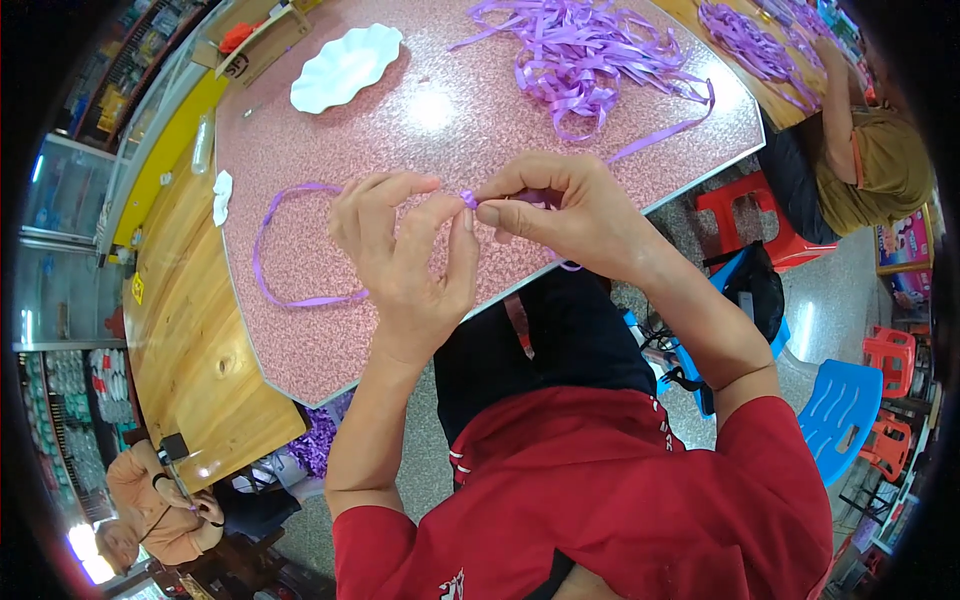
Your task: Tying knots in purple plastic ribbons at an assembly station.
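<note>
My left hand (405, 255) and my right hand (560, 210) meet over the near edge of a pink speckled table (400, 130). Both pinch a purple ribbon (285, 250) between thumb and fingers, with a small folded bit of it showing at the fingertips. The ribbon's long end loops out to the left across the tabletop. A short piece hangs below my right hand.
A heap of loose purple ribbons (585, 55) lies at the far side, and a white wavy dish (345, 65) at the far left. A wooden table (195, 310) adjoins on the left. Another person (860, 160) sits at the right; one more person (160, 505) at lower left. Plastic stools (840, 410) stand right.
</note>
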{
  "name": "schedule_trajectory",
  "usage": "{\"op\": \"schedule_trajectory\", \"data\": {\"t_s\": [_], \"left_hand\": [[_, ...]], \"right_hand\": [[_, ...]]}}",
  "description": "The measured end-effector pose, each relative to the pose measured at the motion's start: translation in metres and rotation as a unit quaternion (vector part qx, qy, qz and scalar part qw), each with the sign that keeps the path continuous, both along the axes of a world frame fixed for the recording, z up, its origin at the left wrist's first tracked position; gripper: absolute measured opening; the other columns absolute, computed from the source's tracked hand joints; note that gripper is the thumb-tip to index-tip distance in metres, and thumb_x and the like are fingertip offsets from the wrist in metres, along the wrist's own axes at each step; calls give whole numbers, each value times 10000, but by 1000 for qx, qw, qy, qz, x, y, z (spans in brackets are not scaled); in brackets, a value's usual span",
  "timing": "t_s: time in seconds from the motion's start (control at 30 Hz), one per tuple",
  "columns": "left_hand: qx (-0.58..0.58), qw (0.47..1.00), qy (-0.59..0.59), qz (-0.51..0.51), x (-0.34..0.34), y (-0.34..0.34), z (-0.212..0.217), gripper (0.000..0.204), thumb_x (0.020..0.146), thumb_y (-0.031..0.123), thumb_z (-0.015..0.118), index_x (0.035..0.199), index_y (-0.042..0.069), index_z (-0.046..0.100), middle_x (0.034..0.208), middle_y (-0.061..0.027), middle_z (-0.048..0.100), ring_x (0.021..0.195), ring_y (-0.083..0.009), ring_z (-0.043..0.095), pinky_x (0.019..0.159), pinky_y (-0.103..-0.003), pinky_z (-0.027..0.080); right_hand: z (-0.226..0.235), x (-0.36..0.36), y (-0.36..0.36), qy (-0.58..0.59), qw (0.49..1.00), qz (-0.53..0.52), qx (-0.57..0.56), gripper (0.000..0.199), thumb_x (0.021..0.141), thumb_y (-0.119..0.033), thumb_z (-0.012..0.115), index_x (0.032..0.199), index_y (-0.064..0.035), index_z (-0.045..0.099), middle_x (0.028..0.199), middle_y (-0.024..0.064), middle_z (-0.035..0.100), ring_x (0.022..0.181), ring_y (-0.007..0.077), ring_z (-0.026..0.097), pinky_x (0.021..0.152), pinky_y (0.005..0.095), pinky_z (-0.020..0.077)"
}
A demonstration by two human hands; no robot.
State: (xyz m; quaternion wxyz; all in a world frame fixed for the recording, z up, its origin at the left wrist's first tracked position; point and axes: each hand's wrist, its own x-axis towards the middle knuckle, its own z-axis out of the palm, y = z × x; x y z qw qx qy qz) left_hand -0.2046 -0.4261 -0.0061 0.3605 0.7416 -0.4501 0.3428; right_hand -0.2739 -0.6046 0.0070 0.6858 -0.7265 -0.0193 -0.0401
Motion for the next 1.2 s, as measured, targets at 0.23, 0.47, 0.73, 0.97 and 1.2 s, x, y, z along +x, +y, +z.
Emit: {"op": "schedule_trajectory", "data": {"t_s": [0.23,0.47,0.73,0.97,1.2], "left_hand": [[18,1000,5,4,-2,-3,-2,219,705,60,731,895,114,636,1039,-61,600,1038,-301,541,970,-473,352],[-12,999,30,0,-1,-5,-5,223,714,49,729,903,113,632,1016,-65,599,1020,-289,543,934,-444,362],[-29,999,38,1,-2,-5,-5,228,724,39,727,913,107,621,1003,-64,597,1010,-287,548,918,-435,366],[-34,999,41,-7,-4,-6,-5,226,728,39,723,915,103,614,1001,-66,596,1009,-287,554,921,-441,367],[-21,1000,18,-6,-6,-6,-6,225,732,48,727,915,106,610,1009,-66,591,1011,-287,552,926,-453,363]], "right_hand": [[-2,1,-6,-190,958,-38,-212,144,846,-79,717,953,14,693,1036,88,650,905,133,622,782,281,498],[2,3,-1,57,998,1,15,136,899,-103,692,984,3,692,903,-17,629,767,11,539,636,189,433],[-3,0,8,-60,990,-65,-107,123,899,-122,704,981,-32,716,799,-56,568,681,11,455,579,190,354],[3,-4,1,-126,979,-59,-150,112,907,-118,700,985,-42,727,784,-35,564,692,25,459,594,205,358],[5,-4,3,-52,995,-41,-75,134,889,-120,714,976,-20,722,804,-49,580,707,14,459,600,194,360]]}}
